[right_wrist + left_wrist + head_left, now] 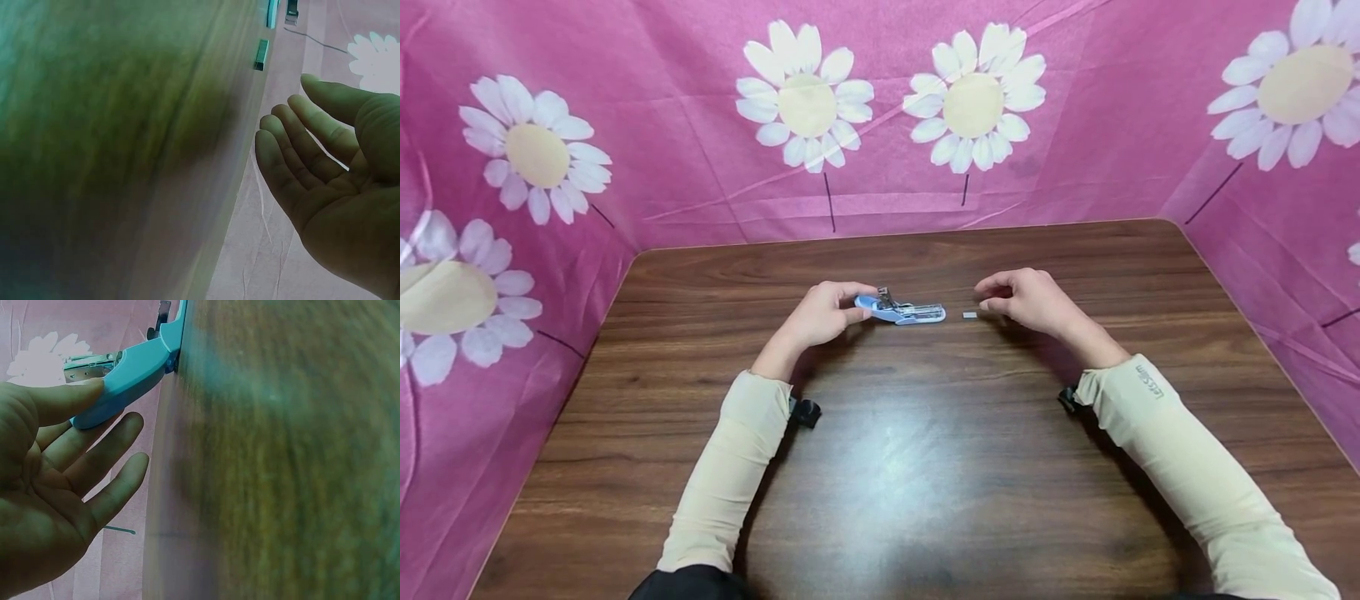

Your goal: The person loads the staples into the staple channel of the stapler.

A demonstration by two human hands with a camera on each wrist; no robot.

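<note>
A light blue stapler (901, 311) lies unfolded on the table, its metal tray bared toward the right. My left hand (824, 315) pinches the stapler's left end between thumb and fingers; in the left wrist view the blue casing (134, 378) shows between them, while the other fingers spread below. Just right of the stapler sits a small strip of staples (970, 315), also seen as a short metallic block (261, 55) in the right wrist view. My right hand (1030, 298) hovers beside that strip, fingers loosely bent and nothing between them.
The brown wood-grain table (880, 483) reaches to a pink cloth backdrop (895, 192) with large white flowers, which stands along its back and sides. Dark wrist cameras (806, 413) hang under both cream sleeves (730, 467).
</note>
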